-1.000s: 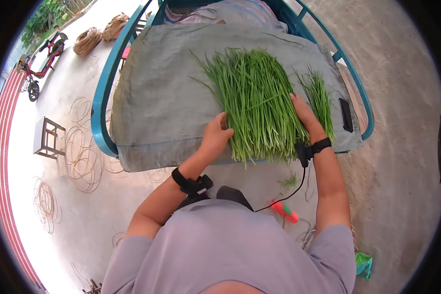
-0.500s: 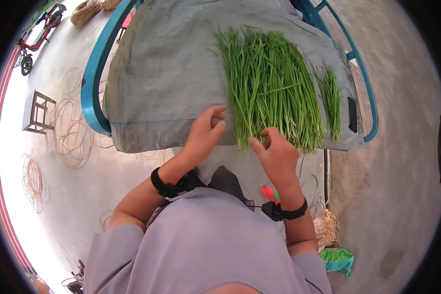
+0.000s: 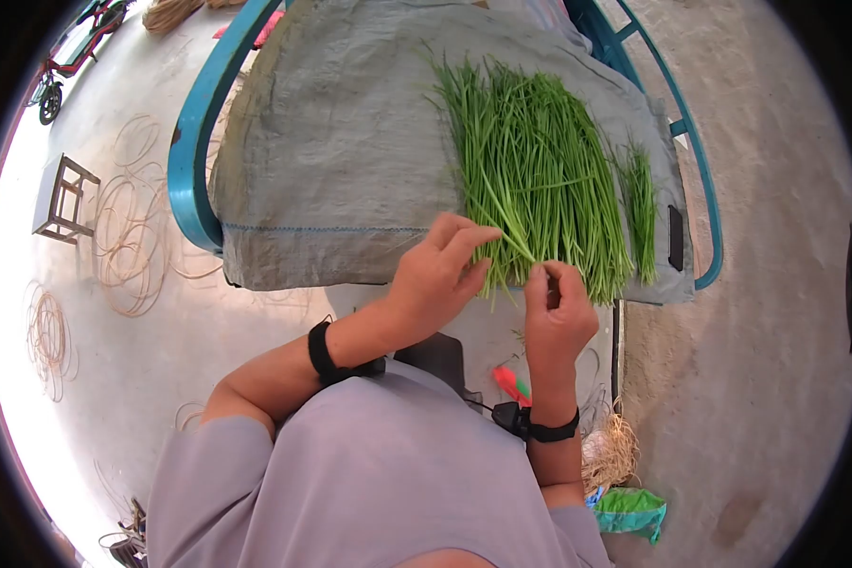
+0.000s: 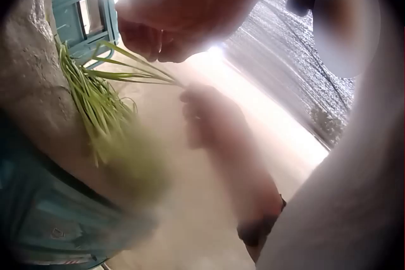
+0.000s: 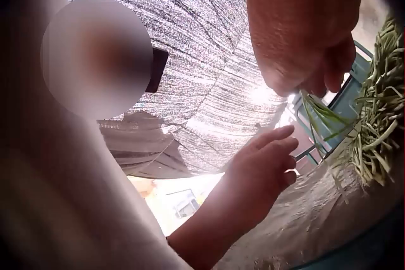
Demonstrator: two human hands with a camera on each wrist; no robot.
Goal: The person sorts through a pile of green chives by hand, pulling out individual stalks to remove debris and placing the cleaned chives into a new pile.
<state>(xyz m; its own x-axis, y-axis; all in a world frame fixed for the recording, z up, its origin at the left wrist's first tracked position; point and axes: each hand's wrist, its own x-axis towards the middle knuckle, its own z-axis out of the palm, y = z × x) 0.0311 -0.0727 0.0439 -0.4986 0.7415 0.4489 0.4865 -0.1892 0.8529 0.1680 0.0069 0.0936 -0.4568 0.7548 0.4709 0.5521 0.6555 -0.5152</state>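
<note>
Green stalks [image 3: 540, 170] pinched by their near ends in the curled fingers [image 3: 537, 284] of the right hand [image 3: 554, 317]. Just beside, left hand [image 3: 435, 275], fingers loosely straight, touching the ends, gripping nothing. Beyond, heaped lengthwise on grey cloth [image 3: 331, 161] over a teal cart [image 3: 187, 170]; smaller bunch [image 3: 639, 199] alongside.

green stalks [image 3: 540, 170], grey cloth [image 3: 341, 161], teal frame [image 3: 187, 161]

Pinches one stalk [image 3: 513, 239] with right hand [image 3: 554, 317] at near end of green stalks [image 3: 540, 161]; holds left hand [image 3: 440, 275] straight-fingered beside them, over grey cloth [image 3: 331, 161].
</note>
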